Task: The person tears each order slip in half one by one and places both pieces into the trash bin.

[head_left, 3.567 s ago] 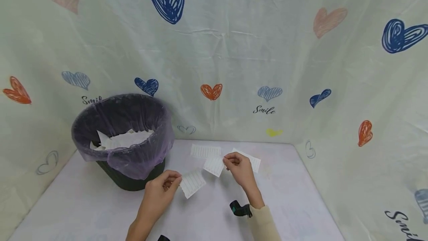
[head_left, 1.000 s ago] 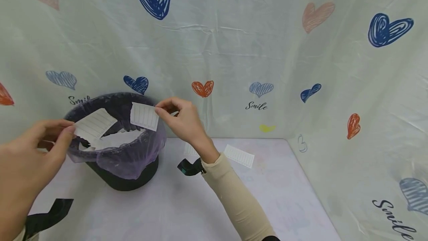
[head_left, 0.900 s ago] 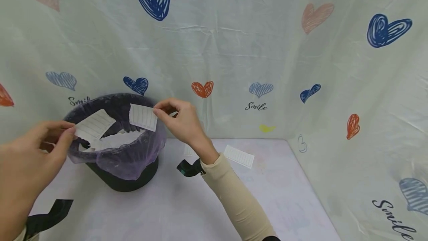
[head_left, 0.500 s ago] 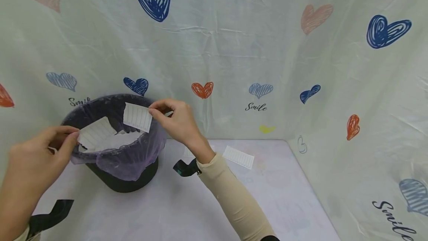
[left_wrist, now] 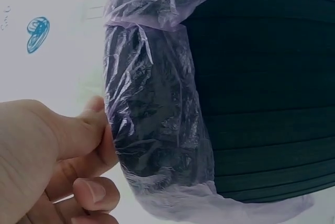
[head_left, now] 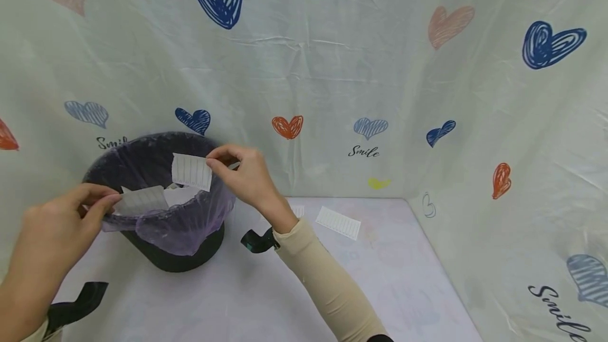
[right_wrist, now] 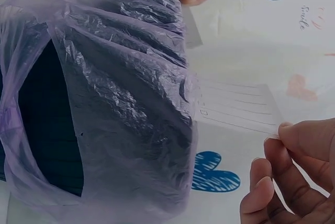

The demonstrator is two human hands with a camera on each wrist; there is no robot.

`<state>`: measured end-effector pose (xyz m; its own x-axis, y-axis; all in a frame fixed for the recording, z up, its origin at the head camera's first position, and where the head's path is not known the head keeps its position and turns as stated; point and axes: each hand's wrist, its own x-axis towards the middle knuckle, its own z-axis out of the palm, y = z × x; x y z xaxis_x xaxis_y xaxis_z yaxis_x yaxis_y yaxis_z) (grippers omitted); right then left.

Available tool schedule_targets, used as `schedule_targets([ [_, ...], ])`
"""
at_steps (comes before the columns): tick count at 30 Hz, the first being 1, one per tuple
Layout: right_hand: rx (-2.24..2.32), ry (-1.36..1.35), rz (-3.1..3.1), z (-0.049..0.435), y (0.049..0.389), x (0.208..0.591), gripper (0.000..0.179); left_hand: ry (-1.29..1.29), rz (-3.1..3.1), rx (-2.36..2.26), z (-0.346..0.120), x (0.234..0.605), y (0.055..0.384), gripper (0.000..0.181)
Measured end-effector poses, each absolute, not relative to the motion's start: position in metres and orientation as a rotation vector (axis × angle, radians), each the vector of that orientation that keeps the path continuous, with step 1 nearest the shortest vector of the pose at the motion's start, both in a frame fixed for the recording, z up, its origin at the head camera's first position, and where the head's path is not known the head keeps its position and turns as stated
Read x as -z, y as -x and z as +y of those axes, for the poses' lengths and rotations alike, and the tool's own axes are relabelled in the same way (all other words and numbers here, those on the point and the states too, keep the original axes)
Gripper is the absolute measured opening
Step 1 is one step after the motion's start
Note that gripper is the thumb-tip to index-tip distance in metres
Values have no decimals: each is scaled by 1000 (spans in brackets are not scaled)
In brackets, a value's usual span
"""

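My left hand (head_left: pixel 59 226) pinches a lined piece of paper (head_left: pixel 142 201) at its left end, at the left rim of a dark trash can (head_left: pixel 173 247). This piece lies low in the can's mouth, over white paper (head_left: pixel 182 195) inside. My right hand (head_left: pixel 247 178) pinches a second lined piece (head_left: pixel 191 171) between thumb and forefinger, held up over the right side of the opening. A purple plastic bag (head_left: pixel 185 228) lines the can and folds over its rim. In the left wrist view the bag-covered rim (left_wrist: pixel 152 114) hides the paper at the left fingertips.
On the white table (head_left: pixel 285 289), a lined paper slip (head_left: pixel 338 222) lies right of the can. Another slip (head_left: pixel 297 211) is partly hidden behind my right wrist. A curtain with printed hearts (head_left: pixel 328 67) hangs behind the table.
Both hands carried their torn papers from the table to the trash can. In the last second the left hand's paper sank lower into the mouth, and the right hand moved slightly left.
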<state>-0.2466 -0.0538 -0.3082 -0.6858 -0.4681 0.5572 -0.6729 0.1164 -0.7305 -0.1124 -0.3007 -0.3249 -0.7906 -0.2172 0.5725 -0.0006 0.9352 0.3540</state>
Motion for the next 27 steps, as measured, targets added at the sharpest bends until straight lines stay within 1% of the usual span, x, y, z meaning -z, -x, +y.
schedule_targets([
  [4, -1597, -1132, -2213, -56, 246, 310, 10, -139, -2415, 426, -300, 324, 112, 17],
  [16, -1619, -1156, -2157, -59, 243, 310, 12, -161, -2433, 411, -296, 322, 109, 20],
  [27, -1529, -1195, -2184, -61, 242, 313, 13, -89, -2353, 438, -295, 325, 104, 17],
])
